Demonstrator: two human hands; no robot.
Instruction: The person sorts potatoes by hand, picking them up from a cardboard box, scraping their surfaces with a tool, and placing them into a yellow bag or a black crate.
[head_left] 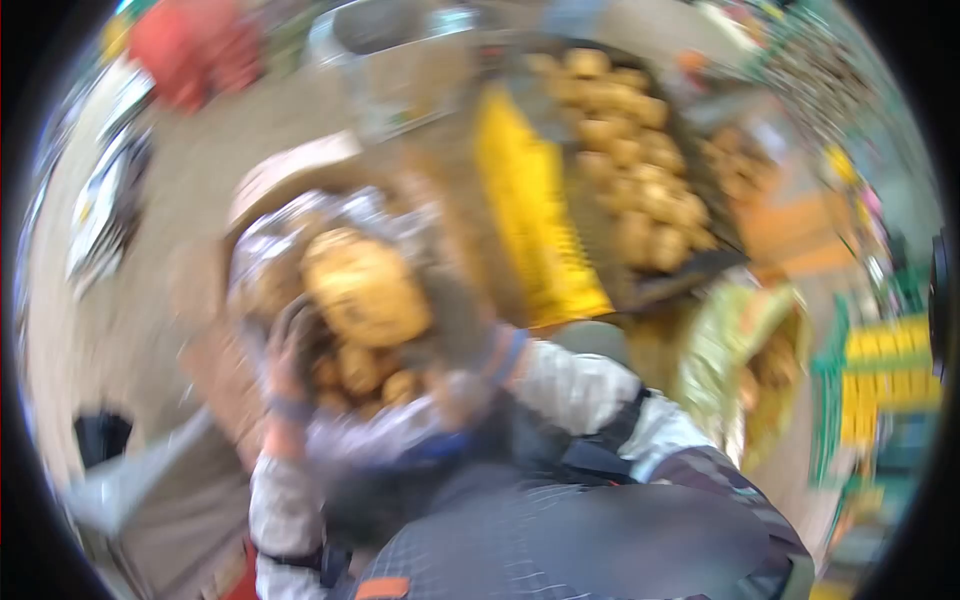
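Both gloved hands are around a large yellow-brown potato-like item [367, 287], above a container lined with clear plastic [272, 240]. My left hand [292, 352] is at its lower left side, fingers curled against it. On its right side is my right hand [455, 315], smeared by motion, its fingers hard to make out. Smaller yellow-brown pieces [360, 370] lie in the plastic beneath. The picture is blurred, so the exact kind of produce cannot be made out.
Right of the hands, a dark crate [715, 255] holds several potato-like pieces beside a yellow panel [530, 210]. Farther right are a translucent yellowish bag [715, 345] and green and yellow crates [890, 375]. A red bag [195, 50] stands at the upper left.
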